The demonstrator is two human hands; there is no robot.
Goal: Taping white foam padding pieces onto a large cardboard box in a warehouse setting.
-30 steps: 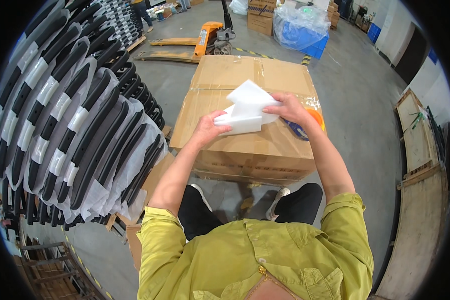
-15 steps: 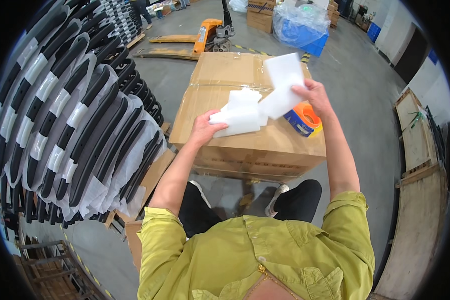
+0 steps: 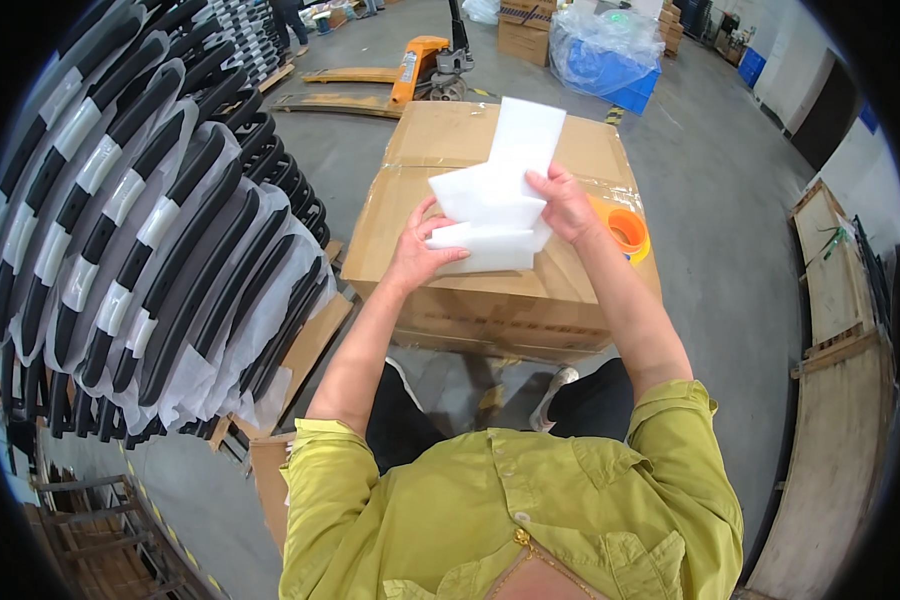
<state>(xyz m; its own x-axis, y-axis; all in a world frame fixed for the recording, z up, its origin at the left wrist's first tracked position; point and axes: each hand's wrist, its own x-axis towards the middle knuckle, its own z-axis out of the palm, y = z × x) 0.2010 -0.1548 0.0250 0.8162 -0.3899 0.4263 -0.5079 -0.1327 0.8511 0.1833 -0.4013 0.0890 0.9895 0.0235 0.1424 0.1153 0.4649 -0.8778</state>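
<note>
White foam sheets [image 3: 485, 246] lie fanned over one another above a large cardboard box [image 3: 410, 150]. My left hand [image 3: 418, 245] grips their near left edge, thumb on top and fingers partly hidden behind. My right hand [image 3: 564, 203] pinches another white foam sheet [image 3: 527, 135] that stands up at the far side and overlaps the others. Just right of that hand, a roll of tape with an orange core [image 3: 627, 230] rests on the box, partly covered by my right forearm.
Stacked black curved frames with white wrapping [image 3: 170, 230] rise close on my left. Beyond the box stand an orange pallet jack [image 3: 410, 70] and a blue bin under clear plastic [image 3: 605, 65]. Wooden crates [image 3: 830, 400] line the right side.
My right hand has moved left with its foam sheet, which now overlaps those at my left hand. The left hand's fingers have spread somewhat around the sheets.
</note>
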